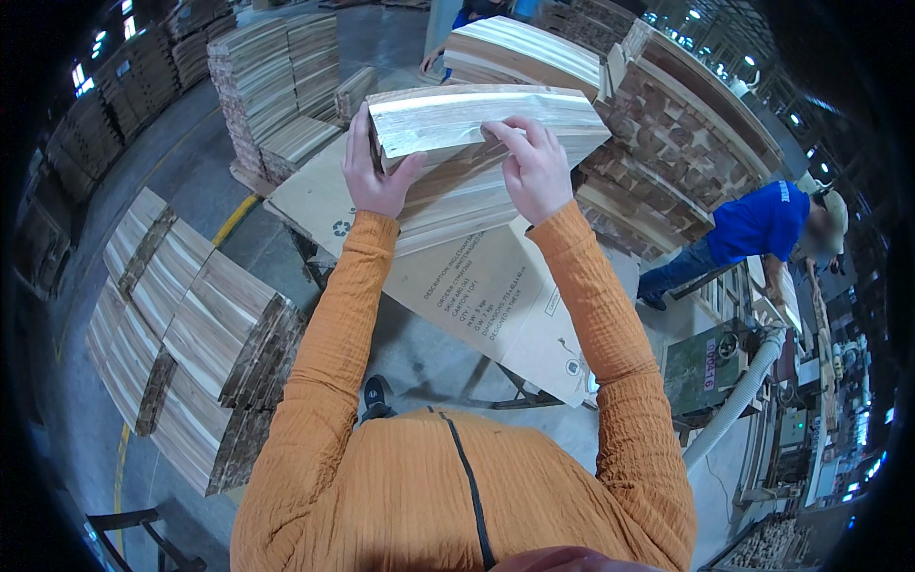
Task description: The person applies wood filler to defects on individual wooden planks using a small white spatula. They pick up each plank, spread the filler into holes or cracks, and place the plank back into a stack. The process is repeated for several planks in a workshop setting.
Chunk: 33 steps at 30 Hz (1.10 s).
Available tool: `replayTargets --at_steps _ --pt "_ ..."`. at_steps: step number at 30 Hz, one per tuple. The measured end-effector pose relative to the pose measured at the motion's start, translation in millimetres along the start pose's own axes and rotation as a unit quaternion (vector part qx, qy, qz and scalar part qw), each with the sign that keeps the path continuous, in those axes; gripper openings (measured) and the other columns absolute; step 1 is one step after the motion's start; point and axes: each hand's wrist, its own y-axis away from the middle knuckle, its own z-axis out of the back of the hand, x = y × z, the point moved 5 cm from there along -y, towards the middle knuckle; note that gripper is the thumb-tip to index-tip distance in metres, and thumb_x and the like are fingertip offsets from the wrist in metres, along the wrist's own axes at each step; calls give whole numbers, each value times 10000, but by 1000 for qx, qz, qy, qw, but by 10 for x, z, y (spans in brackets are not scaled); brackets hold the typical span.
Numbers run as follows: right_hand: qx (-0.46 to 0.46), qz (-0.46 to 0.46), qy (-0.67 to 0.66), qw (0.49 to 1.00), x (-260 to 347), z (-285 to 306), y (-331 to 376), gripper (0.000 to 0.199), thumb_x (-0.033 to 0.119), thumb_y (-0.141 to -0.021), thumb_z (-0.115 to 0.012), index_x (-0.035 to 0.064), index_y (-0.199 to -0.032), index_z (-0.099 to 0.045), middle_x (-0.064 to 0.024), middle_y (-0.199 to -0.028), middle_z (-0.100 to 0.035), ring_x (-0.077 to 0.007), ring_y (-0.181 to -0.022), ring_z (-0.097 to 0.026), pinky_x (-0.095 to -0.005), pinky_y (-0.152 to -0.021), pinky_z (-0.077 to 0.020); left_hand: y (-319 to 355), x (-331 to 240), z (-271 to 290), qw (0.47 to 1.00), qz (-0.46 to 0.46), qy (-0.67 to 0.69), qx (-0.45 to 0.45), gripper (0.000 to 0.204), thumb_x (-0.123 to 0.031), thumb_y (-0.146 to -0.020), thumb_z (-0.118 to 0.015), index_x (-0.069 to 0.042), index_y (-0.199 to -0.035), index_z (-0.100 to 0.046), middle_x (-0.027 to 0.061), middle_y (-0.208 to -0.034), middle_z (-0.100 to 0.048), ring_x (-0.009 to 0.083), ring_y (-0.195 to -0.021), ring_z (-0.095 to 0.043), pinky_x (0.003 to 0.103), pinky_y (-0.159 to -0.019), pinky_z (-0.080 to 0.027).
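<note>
A pale wooden board (434, 112) with a light and dark grain lies over other wooden boards (457, 195) in front of me. My left hand (378, 172) grips the board's left end, with the thumb at the near corner and the fingers along the end. At its near edge, right of the middle, my right hand (537, 167) has its fingers bent over the board; its thumb is hidden. Beneath the boards is a flattened cardboard sheet (448, 286) with dark print, lying on a stand.
Wooden boards are stacked on the floor at left (181, 315), with another stack (276, 86) behind. Tall piles of wood (667, 124) rise at back right. A person in blue (762, 224) bends beside a green machine (705, 367) with a grey hose (739, 396). Another person (467, 19) is partly visible behind.
</note>
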Motion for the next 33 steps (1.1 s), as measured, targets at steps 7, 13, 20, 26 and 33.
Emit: replayTargets --at_steps 7,13,20,26,33 --pt "32 -6 -10 999 43 20 -57 494 -41 -728 -510 170 -1164 -607 -77 -1081 -548 -275 -997 -530 -384 -862 -433 -11 5 16 1000 -2 -10 -3 861 -370 -681 -777 49 -1328 -394 216 -1211 -529 333 -1100 -550 395 -937 -431" --pt "-7 -4 -28 1000 -47 6 10 470 14 -728 -561 202 -1157 -596 -26 -1108 -536 -245 -933 -527 -383 -787 -439 -12 14 -1 1000 2 -8 2 866 -380 -681 -776 46 -1331 -393 213 -1197 -539 336 -1085 -561 397 -926 -438" --pt "-12 -5 -11 1000 17 -38 62 508 17 -724 -566 212 -1194 -578 -26 -1127 -527 -238 -924 -532 -378 -770 -441 -7 41 1 1000 10 17 -5 861 -366 -680 -779 46 -1330 -393 214 -1195 -540 336 -1091 -558 396 -923 -439" --pt "26 -29 -22 999 70 -11 34 544 -35 -717 -511 173 -1215 -575 -73 -1146 -536 -287 -1031 -529 -391 -887 -435 -10 48 21 1000 4 6 -6 860 -361 -680 -781 40 -1334 -393 212 -1198 -538 334 -1092 -557 394 -926 -438" --pt "-92 -39 -71 992 -113 202 171 379 60 -762 -529 134 -1129 -595 -87 -1013 -590 -262 -923 -558 -377 -788 -452 -3 123 -33 999 23 35 -5 845 -372 -705 -769 37 -1339 -389 214 -1224 -528 323 -1110 -548 391 -936 -435"
